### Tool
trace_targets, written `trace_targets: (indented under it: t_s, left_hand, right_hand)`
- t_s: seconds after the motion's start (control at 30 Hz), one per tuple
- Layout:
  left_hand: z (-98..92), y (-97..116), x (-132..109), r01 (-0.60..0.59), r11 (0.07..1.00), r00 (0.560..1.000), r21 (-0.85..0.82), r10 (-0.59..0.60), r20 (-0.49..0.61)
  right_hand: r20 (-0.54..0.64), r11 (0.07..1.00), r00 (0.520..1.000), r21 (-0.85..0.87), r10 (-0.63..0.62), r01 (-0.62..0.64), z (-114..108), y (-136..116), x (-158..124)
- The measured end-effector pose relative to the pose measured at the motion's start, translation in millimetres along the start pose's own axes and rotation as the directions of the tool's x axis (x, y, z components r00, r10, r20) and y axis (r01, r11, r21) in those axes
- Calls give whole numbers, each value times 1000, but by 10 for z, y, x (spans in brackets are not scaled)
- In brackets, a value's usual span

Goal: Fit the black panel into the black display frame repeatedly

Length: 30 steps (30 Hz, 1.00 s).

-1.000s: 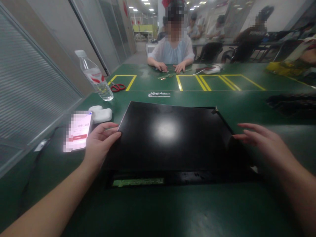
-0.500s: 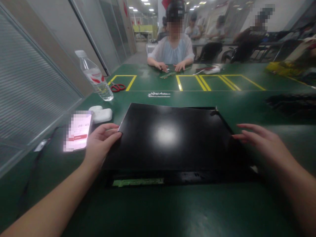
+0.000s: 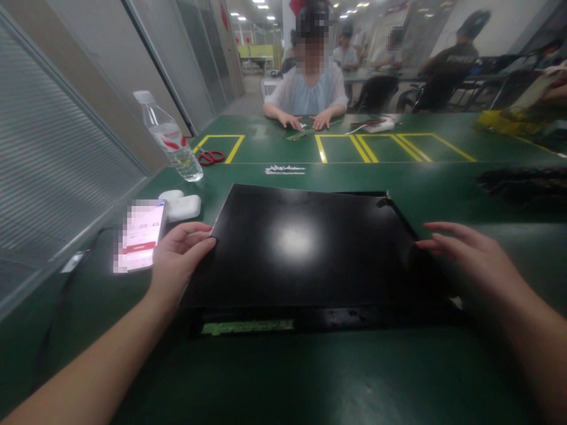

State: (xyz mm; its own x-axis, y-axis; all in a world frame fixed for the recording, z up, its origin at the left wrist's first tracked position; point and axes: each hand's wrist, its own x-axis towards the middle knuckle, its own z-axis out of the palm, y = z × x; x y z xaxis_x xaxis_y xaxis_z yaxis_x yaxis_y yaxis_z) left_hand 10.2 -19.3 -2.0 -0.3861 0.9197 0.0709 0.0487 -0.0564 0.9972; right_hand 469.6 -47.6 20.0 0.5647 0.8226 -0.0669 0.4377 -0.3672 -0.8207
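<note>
A glossy black display panel (image 3: 292, 242) sits askew over a black frame (image 3: 354, 317), its left side raised. My left hand (image 3: 179, 251) pinches the panel's left edge between thumb and fingers. At the other side, my right hand (image 3: 469, 254) has its fingers apart, one fingertip at the right edge of the panel or frame; whether it presses there I cannot tell. Along the near side of the frame a green strip (image 3: 248, 326), like a circuit board, shows below the panel. A small tab (image 3: 384, 200) stands at the far right corner.
Left of the panel are a lit phone (image 3: 139, 236), a white case (image 3: 183, 208), a water bottle (image 3: 170, 139) and red-handled scissors (image 3: 211, 157). White strips (image 3: 284, 170) lie beyond the panel. A person (image 3: 312, 88) sits opposite, both hands on the green table (image 3: 266, 378). Dark items (image 3: 518, 183) lie right.
Almost nothing differs. The panel's left edge and my left hand have shifted very slightly left; my right hand stays beside the right edge. The person opposite has moved their fingers a little.
</note>
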Motion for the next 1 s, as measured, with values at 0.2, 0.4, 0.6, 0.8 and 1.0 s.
trace_targets:
  t_s: [0.2, 0.4, 0.6, 0.8, 1.0]
  left_hand:
    - [10, -25, 6, 13, 1000, 1000, -18, -13, 5]
    - [82, 88, -55, 70, 997, 998, -30, -69, 2]
    - [103, 140, -26, 141, 990, 990, 9, -141, -2]
    - [87, 86, -9, 127, 989, 989, 78, -132, 64]
    - [152, 113, -29, 145, 988, 987, 55, -148, 63]
  right_hand:
    - [15, 993, 995, 69, 96, -97, -3, -42, -14]
    - [18, 999, 1000, 46, 22, -23, -13, 112, 62]
    - [45, 1000, 999, 7, -5, 4, -20, 181, 86]
    - [36, 998, 999, -60, -23, 25, -21, 157, 51]
    - [46, 995, 999, -97, -22, 26, -24, 244, 78]
